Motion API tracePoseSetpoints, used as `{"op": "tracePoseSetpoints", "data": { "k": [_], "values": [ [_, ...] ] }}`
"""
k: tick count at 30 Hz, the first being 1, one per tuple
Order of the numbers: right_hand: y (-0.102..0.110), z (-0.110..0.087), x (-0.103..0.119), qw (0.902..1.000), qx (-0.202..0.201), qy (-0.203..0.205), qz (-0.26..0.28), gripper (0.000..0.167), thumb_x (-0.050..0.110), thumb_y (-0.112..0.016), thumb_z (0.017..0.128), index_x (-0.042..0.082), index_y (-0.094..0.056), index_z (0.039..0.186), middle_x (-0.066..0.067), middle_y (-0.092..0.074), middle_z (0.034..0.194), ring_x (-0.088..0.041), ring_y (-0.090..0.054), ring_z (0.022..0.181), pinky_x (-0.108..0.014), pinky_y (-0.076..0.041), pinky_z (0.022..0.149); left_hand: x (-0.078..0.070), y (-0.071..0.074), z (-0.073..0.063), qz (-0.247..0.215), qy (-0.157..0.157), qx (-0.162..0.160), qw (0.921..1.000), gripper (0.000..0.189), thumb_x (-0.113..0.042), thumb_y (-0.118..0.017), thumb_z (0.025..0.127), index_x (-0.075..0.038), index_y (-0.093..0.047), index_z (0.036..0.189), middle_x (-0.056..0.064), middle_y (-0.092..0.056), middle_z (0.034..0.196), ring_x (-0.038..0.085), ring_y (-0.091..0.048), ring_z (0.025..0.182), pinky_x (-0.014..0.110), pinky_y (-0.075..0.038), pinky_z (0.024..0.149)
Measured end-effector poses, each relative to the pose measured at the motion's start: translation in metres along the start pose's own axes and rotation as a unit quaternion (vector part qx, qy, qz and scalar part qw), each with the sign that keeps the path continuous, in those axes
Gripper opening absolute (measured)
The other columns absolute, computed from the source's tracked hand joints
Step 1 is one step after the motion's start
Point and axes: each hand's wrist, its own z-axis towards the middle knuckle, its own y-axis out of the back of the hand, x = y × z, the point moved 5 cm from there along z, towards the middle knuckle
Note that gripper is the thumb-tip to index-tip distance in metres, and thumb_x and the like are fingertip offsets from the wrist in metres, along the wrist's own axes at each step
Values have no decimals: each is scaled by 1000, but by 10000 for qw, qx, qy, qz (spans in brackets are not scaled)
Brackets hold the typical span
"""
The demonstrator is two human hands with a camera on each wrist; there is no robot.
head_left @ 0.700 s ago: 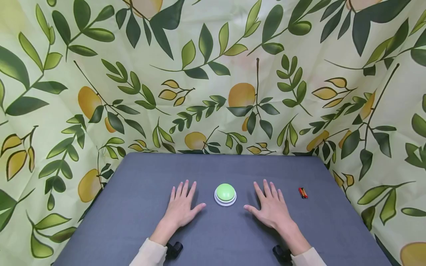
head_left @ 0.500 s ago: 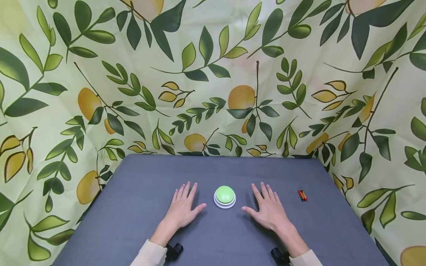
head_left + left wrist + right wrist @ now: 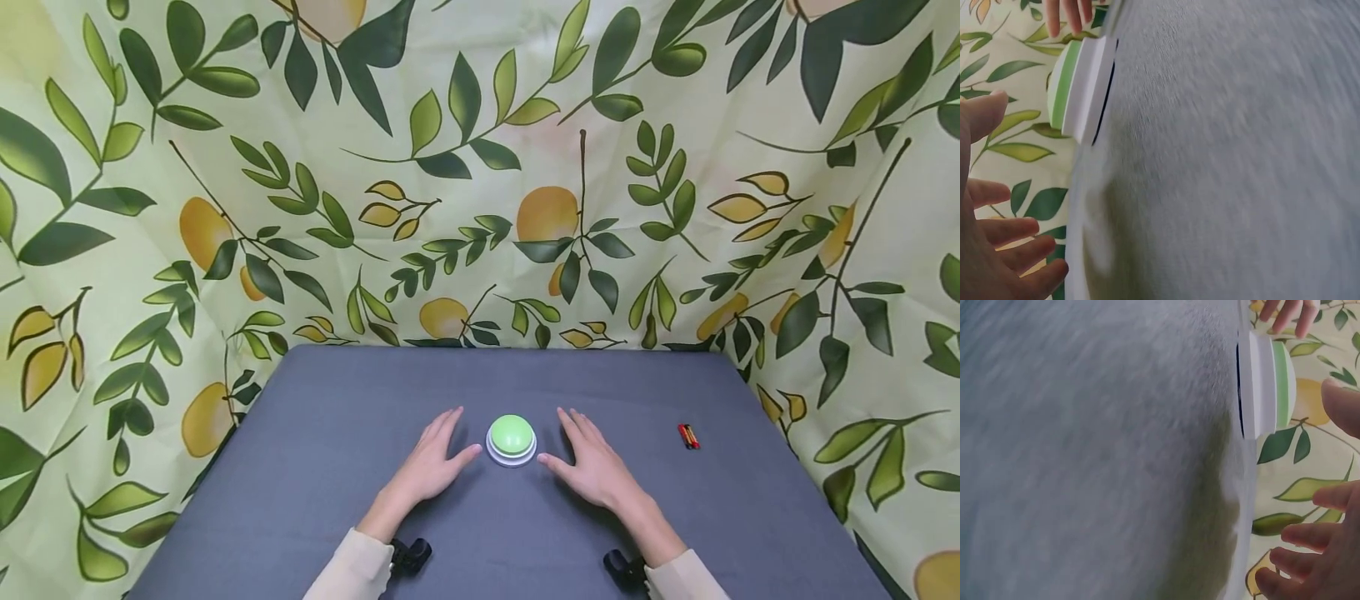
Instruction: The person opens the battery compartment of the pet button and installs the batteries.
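Note:
A round push button (image 3: 512, 436) with a green dome and white base sits on the blue-grey table between both hands. My left hand (image 3: 429, 467) is just left of it, palm turned inward, fingers extended and thumb toward the button. On the other side, my right hand (image 3: 596, 467) mirrors this, its thumb tip close to the white base. Neither hand touches the button. Both wrist views show the button's side, the left wrist view with the green dome (image 3: 1063, 84) beyond the thumb. Nothing is held in either hand.
A small red and black battery-like pair (image 3: 688, 436) lies on the table (image 3: 360, 383) to the right. Curtains (image 3: 480, 192) printed with leaves and fruit hang behind and at both sides. Dark wrist cameras (image 3: 411, 557) sit under the wrists.
Both hands have moved inward toward the button, the left hand rightward and the right hand leftward. The palms have turned from facing down to facing each other. The button stays on the table.

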Motion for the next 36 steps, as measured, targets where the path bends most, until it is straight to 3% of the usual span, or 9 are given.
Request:
{"op": "tracePoseSetpoints", "data": {
  "k": [8,16,22,36],
  "values": [
    [-10,9,8,9970,112,47,763,86,53,-67,94,7,-34,158,-23,-33,160,-43,-28,148,-65,-27,116,-7,-7,7,-587,146,-32,9982,71,-44,-65,99,-6,-41,154,19,-42,154,38,-39,143,58,-35,115],
    [-16,18,13,9916,-146,-98,1281,75,41,-73,92,7,-44,153,-18,-45,154,-38,-41,142,-59,-35,115,-7,-15,15,-1232,132,-123,9922,67,-41,-67,98,-4,-46,150,19,-51,145,37,-54,128,53,-48,105],
    [-19,24,18,9823,-231,64,1860,69,32,-76,92,4,-49,149,-19,-51,148,-37,-52,133,-51,-46,108,-13,-21,23,-1498,62,-36,9887,62,-32,-68,98,-1,-48,148,20,-52,142,37,-53,129,51,-47,107],
    [-36,33,19,9656,-132,5,2597,66,17,-82,86,-5,-53,141,-19,-61,133,-34,-62,118,-49,-52,100,-14,-33,29,-2116,-162,167,9771,65,-21,-76,92,6,-49,144,24,-55,136,38,-58,123,47,-50,104]
  ]
}}
